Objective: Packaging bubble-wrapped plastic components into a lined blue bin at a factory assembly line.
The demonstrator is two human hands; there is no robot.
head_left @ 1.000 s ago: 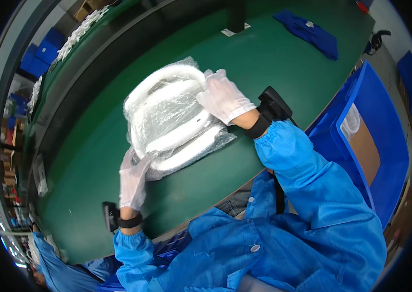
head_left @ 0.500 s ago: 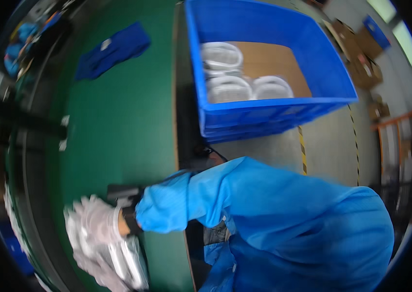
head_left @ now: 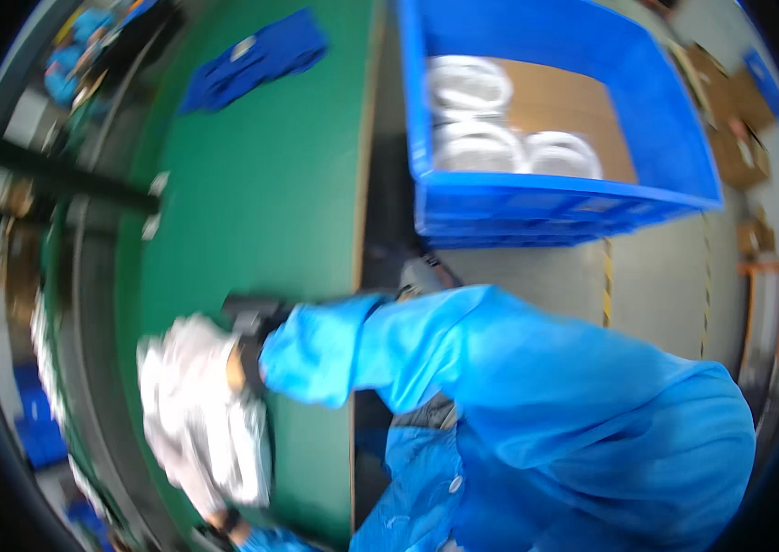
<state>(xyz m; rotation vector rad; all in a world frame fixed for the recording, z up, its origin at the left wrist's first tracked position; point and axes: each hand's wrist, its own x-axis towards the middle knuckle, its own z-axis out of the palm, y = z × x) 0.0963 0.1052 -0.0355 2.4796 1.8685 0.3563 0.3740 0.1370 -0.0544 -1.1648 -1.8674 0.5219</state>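
Note:
My right hand [head_left: 194, 357], in a white glove, reaches in from the right at the end of a blue sleeve and lies over the far end of a white bundle in clear plastic [head_left: 240, 451]. Nearer to me, my left hand [head_left: 189, 483], also gloved, is along the bundle's left side. Both hands look closed on it, though motion smears the fingers. The bundle is at the green tabletop [head_left: 251, 212]; whether it rests there or is lifted, I cannot tell. A dark band wraps my right wrist, with a black device beside it.
Right of the table stands a big blue crate [head_left: 564, 204] holding several white ring-shaped items [head_left: 470, 85] in clear plastic on brown cardboard. A folded dark-blue cloth [head_left: 256, 63] lies far on the table. A dark post [head_left: 67, 175] juts in from the left. Cartons [head_left: 734, 152] stand far right.
The view has shifted, so the crate and table sit farther right and higher. Both hands stay at the white bundle, and my left wrist and sleeve now show at the bottom.

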